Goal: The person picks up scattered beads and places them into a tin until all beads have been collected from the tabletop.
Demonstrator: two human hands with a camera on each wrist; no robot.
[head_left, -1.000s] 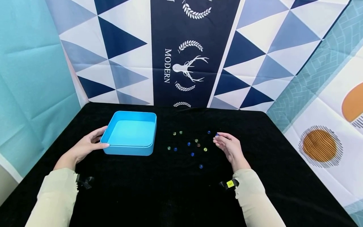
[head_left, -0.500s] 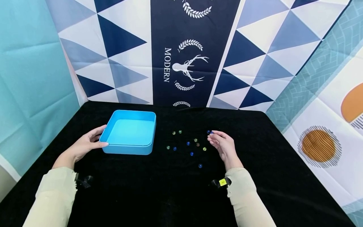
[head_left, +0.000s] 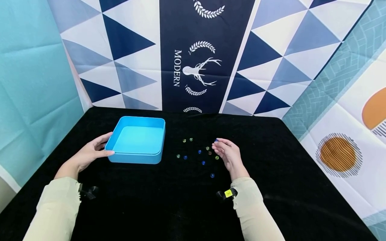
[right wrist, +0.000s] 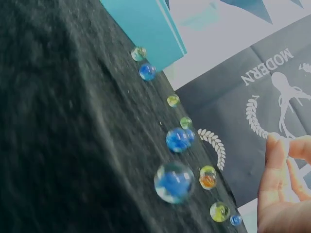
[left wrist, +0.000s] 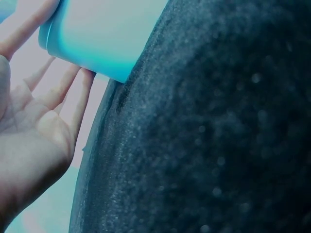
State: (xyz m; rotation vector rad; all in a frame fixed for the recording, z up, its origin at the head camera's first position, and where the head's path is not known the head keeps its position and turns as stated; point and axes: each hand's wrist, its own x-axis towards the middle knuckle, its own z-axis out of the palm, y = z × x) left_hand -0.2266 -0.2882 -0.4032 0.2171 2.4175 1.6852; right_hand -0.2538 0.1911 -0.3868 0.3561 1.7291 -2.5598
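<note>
– At the tips of the right hand (head_left: 229, 154) there's a blue marble (head_left: 216, 140), just a sliver showing in the head view. Looks pinched between thumb and fingers to me, tho the right wrist view doesn't show it clearly.

– ok, so what changed?

– That hand slid left over the last second. It was out past the loose marbles (head_left: 203, 163); now it's at the right side of the bunch, blocking the head view of another blue one (right wrist: 236, 220) that the right wrist view catches.

– and the blue box (head_left: 134, 158)?

– Left of the bunch, hasn't really budged. The left hand (head_left: 87, 154) is gripping its left side, thumb at the near left corner, fingers further back. All of it's on black cloth (head_left: 169, 201), with a triangle-print backdrop (head_left: 129, 40) behind.

– meaning what, for the work?

– My read: the gap's shrinking, but the pinched marble is well apart from the box, with most of the loose ones between them. Carry's barely started, I'd say.
</note>
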